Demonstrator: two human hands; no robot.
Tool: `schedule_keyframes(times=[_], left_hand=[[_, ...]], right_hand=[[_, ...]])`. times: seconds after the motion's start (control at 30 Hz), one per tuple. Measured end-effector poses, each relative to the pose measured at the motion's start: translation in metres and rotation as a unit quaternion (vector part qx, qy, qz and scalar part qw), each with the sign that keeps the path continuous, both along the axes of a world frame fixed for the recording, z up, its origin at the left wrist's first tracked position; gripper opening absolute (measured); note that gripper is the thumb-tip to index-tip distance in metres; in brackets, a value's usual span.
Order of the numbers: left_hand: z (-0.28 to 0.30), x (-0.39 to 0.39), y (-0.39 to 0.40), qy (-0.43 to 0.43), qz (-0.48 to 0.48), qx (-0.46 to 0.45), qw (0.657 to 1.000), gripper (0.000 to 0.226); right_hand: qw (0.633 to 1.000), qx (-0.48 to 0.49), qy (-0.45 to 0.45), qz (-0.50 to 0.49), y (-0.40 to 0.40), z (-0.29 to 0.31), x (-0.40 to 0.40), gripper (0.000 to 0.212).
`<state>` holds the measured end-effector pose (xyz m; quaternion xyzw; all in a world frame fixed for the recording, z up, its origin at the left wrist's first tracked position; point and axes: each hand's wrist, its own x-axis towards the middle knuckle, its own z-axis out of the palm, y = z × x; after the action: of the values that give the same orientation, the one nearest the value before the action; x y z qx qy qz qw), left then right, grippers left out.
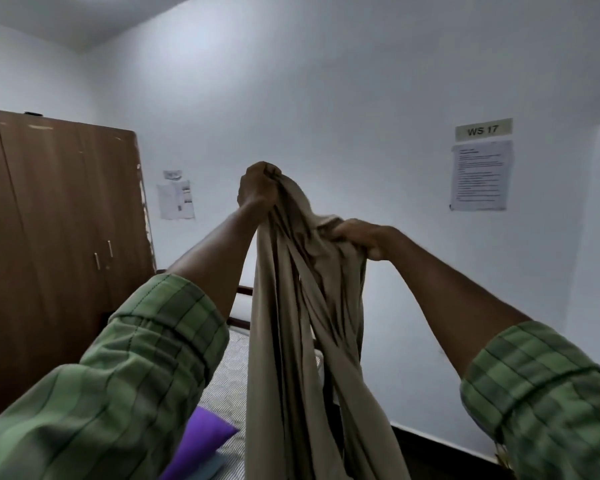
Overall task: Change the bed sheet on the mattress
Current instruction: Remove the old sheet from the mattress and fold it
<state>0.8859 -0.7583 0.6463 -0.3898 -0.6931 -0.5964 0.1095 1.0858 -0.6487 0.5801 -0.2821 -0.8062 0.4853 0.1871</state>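
Note:
A beige bed sheet point(305, 323) hangs bunched in long folds from both my raised hands. My left hand point(257, 187) grips the top of the bundle in a fist, held highest. Lower and to the right, my right hand point(361, 237) pinches another part of the same sheet. The sheet drops down past the bottom of the view, in front of the bare mattress point(232, 386) with its grey patterned cover. Both my arms wear green checked sleeves rolled at the forearm.
A purple pillow point(201, 441) lies on the mattress at the lower left. A brown wooden wardrobe point(56, 237) stands at the left. The dark bed frame point(243, 291) meets the white wall, which carries papers and a "WS 17" sign point(484, 129).

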Motion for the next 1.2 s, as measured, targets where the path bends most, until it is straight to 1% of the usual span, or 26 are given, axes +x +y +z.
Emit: schedule_keyframes(times=[0.07,0.1,0.13,0.17,0.23,0.27,0.3,0.37,0.43,0.5,0.53,0.57,0.6,0.63,0.67,0.73,0.77,0.87,0.93,0.97,1.0,1.03,1.1,1.13,1.17,1.2], left_hand=[[-0.004,-0.001,0.002,-0.018,-0.01,0.014,1.0,0.048],[-0.005,-0.001,0.003,-0.025,-0.016,0.023,0.999,0.049],[-0.007,-0.002,0.003,-0.029,-0.022,0.035,0.999,0.051],[-0.008,-0.005,0.002,-0.036,-0.028,0.046,0.998,0.051],[-0.007,-0.01,-0.001,-0.059,-0.041,0.069,0.995,0.048],[-0.006,-0.012,-0.002,-0.068,-0.046,0.081,0.993,0.047],[-0.005,-0.012,-0.003,-0.07,-0.05,0.089,0.992,0.048],[-0.002,-0.01,-0.005,-0.058,-0.057,0.101,0.992,0.05],[0.0,-0.008,-0.004,-0.049,-0.064,0.101,0.992,0.05],[0.0,-0.009,-0.004,-0.043,-0.071,0.092,0.992,0.051],[-0.002,-0.009,-0.004,-0.038,-0.082,0.086,0.992,0.051],[-0.005,-0.008,-0.003,-0.033,-0.098,0.079,0.992,0.05],[-0.008,-0.007,-0.002,-0.03,-0.119,0.074,0.99,0.049],[-0.01,-0.004,-0.003,-0.028,-0.142,0.066,0.987,0.048],[-0.012,-0.002,-0.002,-0.029,-0.162,0.056,0.985,0.046],[-0.016,0.0,-0.001,-0.028,-0.197,0.026,0.98,0.043],[-0.018,0.001,0.0,-0.024,-0.214,0.007,0.977,0.043],[-0.026,0.004,0.0,-0.007,-0.241,-0.041,0.97,0.039],[-0.03,0.002,0.0,0.0,-0.251,-0.053,0.967,0.036],[-0.032,0.001,0.001,0.005,-0.25,-0.056,0.967,0.036],[-0.033,-0.001,0.002,0.01,-0.244,-0.056,0.968,0.035],[-0.035,-0.003,0.002,0.017,-0.235,-0.056,0.97,0.035],[-0.039,-0.007,0.006,0.028,-0.219,-0.06,0.973,0.034],[-0.041,-0.009,0.008,0.031,-0.214,-0.061,0.974,0.035],[-0.043,-0.009,0.011,0.032,-0.212,-0.059,0.975,0.038],[-0.046,-0.01,0.013,0.025,-0.211,-0.055,0.976,0.042]], right_hand=[[0.988,-0.016,-0.12,0.099,-0.014,0.0,-0.003,0.052],[0.98,-0.03,-0.147,0.133,-0.019,0.0,-0.004,0.052],[0.978,-0.046,-0.142,0.149,-0.023,0.0,-0.006,0.048],[0.983,-0.057,-0.102,0.142,-0.025,-0.002,-0.008,0.043],[0.993,-0.07,0.04,0.09,-0.025,-0.009,-0.015,0.035],[0.989,-0.07,0.11,0.066,-0.025,-0.013,-0.019,0.033],[0.983,-0.072,0.159,0.05,-0.025,-0.018,-0.022,0.033],[0.966,-0.13,0.215,0.064,-0.027,-0.031,-0.027,0.044],[0.941,-0.233,0.208,0.126,-0.033,-0.042,-0.027,0.063],[0.913,-0.325,0.149,0.196,-0.041,-0.052,-0.023,0.089],[0.905,-0.347,0.127,0.212,-0.043,-0.056,-0.023,0.096],[0.904,-0.358,0.112,0.206,-0.046,-0.061,-0.023,0.095],[0.909,-0.358,0.108,0.186,-0.049,-0.066,-0.027,0.085],[0.925,-0.331,0.11,0.153,-0.051,-0.071,-0.033,0.069],[0.948,-0.275,0.115,0.113,-0.053,-0.074,-0.039,0.052],[0.984,-0.096,0.147,0.03,-0.055,-0.078,-0.053,0.029],[0.984,-0.029,0.178,0.001,-0.056,-0.078,-0.057,0.026],[0.958,0.033,0.284,-0.019,-0.062,-0.074,-0.068,0.02],[0.938,0.106,0.325,-0.053,-0.065,-0.071,-0.07,0.019],[0.929,0.123,0.342,-0.067,-0.064,-0.071,-0.071,0.016],[0.923,0.1,0.364,-0.073,-0.066,-0.07,-0.071,0.011],[0.918,0.037,0.388,-0.07,-0.071,-0.067,-0.069,0.015],[0.903,-0.115,0.41,-0.048,-0.079,-0.059,-0.064,0.049],[0.905,-0.138,0.399,-0.051,-0.081,-0.056,-0.064,0.061],[0.923,-0.105,0.364,-0.066,-0.084,-0.055,-0.064,0.063],[0.947,-0.015,0.307,-0.09,-0.086,-0.057,-0.067,0.058]])
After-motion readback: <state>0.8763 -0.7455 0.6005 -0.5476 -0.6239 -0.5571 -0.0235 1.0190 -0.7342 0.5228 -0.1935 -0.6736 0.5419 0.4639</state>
